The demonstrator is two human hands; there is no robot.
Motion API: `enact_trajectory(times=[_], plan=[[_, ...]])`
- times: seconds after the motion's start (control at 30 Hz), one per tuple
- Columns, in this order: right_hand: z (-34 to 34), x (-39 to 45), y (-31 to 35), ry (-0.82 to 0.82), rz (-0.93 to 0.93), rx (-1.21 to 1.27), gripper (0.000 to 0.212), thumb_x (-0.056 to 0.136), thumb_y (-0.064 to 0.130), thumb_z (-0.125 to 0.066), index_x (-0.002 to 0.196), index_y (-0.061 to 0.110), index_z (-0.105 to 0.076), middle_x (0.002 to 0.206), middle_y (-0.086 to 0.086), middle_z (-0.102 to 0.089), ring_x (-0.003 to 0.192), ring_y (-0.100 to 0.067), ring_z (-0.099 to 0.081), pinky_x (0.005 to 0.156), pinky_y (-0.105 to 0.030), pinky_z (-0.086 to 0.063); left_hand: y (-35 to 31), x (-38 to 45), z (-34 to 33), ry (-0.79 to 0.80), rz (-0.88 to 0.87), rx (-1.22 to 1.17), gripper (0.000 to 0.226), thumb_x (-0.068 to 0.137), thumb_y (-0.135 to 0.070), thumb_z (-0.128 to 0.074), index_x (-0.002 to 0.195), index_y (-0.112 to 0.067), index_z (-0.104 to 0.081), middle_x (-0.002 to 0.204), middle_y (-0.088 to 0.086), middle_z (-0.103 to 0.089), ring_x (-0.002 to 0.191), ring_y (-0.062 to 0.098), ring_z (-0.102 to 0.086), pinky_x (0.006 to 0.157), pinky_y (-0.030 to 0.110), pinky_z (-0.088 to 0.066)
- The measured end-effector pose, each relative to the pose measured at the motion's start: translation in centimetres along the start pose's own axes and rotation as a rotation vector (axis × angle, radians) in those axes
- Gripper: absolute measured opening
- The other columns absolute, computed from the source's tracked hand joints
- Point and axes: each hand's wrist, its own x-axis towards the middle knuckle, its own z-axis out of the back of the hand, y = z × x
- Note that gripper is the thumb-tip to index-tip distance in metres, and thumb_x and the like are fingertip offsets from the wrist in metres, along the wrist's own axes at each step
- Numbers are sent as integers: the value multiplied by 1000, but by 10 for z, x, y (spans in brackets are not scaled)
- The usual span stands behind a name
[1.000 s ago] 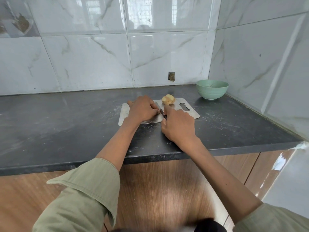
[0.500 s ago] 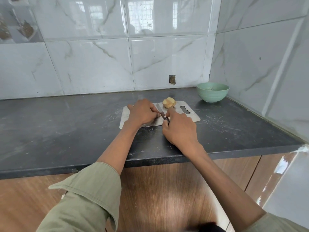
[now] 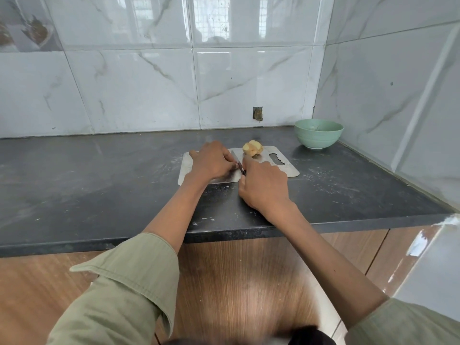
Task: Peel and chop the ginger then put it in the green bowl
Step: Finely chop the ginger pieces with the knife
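Steel, thin and grey, the cutting board (image 3: pixel 278 168) lies flat on the dark counter (image 3: pixel 99 175) near the middle of the frame; the peeled yellow ginger (image 3: pixel 252 148) sits on its far edge, apart from both hands. The left hand (image 3: pixel 211 163) rests knuckles-up on the board, fingers curled under; whether it holds anything I cannot tell. The right hand (image 3: pixel 263 189), just beside it, grips a knife (image 3: pixel 238 162), fingers wrapped round the handle, the blade pointing away between the two hands. The green bowl (image 3: pixel 318 133) stands in the right corner by the tiled wall (image 3: pixel 149 83), well apart from the ginger.
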Motion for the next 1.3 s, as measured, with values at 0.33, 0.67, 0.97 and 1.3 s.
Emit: enact_trajectory(times=[0.33,0.67,0.97,1.3], plan=[[-2,-4,-4,-6,-73,121,28,99,31,-46,124,19,-50,104,-11,-65,98,-38,-60,71,-39,-36,-2,-3,8,23,8,-7,12,87,-25,-76,90,-33,-84,84,-13,-78,92,4,-59,64,22,-22],[1,-6,-2,-2,-34,77,18,96,32,-50,111,22,-53,94,-9,-58,93,-36,-59,70,-39,-34,1,2,2,-1,60,45,13,81,-33,-72,73,-37,-81,75,-10,-76,93,14,-60,85,44,-30],[-1,-5,2,-12,-19,44,17,97,29,-50,111,21,-51,96,-11,-60,92,-38,-59,68,-39,-33,0,-2,1,-28,75,30,11,80,-37,-73,72,-38,-81,72,-14,-74,99,16,-56,84,45,-25],[3,-9,1,-9,-88,162,23,99,32,-47,118,21,-52,99,-9,-62,97,-36,-59,70,-39,-36,2,-2,7,-1,67,41,8,84,-39,-78,77,-40,-80,82,-19,-73,118,16,-46,88,45,-25]])
